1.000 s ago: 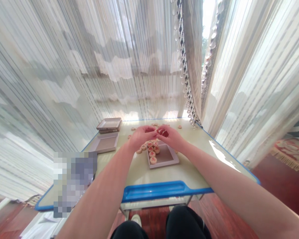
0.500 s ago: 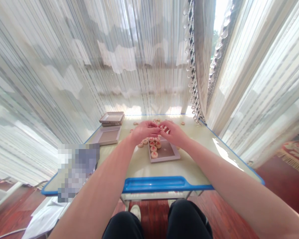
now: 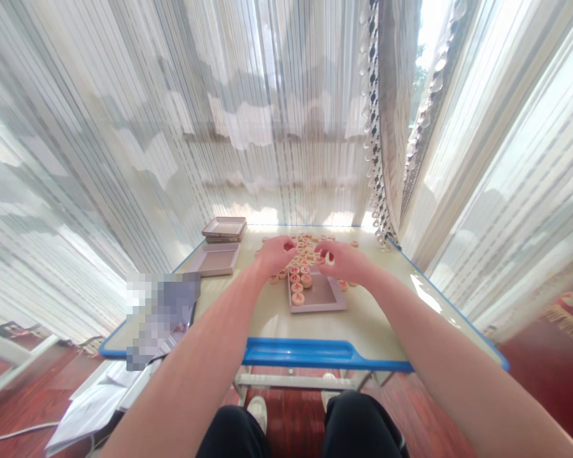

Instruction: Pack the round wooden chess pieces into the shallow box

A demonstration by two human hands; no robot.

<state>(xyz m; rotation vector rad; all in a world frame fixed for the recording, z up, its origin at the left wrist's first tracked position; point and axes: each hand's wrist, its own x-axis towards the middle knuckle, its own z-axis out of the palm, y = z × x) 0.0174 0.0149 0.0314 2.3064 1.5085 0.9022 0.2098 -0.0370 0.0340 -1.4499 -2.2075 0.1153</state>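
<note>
My left hand (image 3: 275, 254) hovers over the left side of a spread of round wooden Chinese chess pieces (image 3: 304, 256), its fingers curved and slightly apart from the thumb. I see nothing held in it. Across the spread, my right hand (image 3: 344, 259) has its thumb and fingers parted in a curve. One piece (image 3: 319, 260) shows by its fingertips; no firm grip on it is visible. Just below both hands lies a shallow pinkish box tray (image 3: 323, 294). Along its left side, several pieces with red characters (image 3: 297, 287) sit in two columns.
Another shallow tray (image 3: 216, 259) rests at the table's left, with a stack of similar trays (image 3: 224, 228) behind it. A blurred dark object (image 3: 169, 315) lies at the left edge. Blue trim (image 3: 300, 350) borders the table (image 3: 377, 331); curtains (image 3: 286, 152) hang behind.
My hands have moved apart from where their fingertips met above the tray; the left went left and the right went right. More pieces show between them. The view has shifted slightly.
</note>
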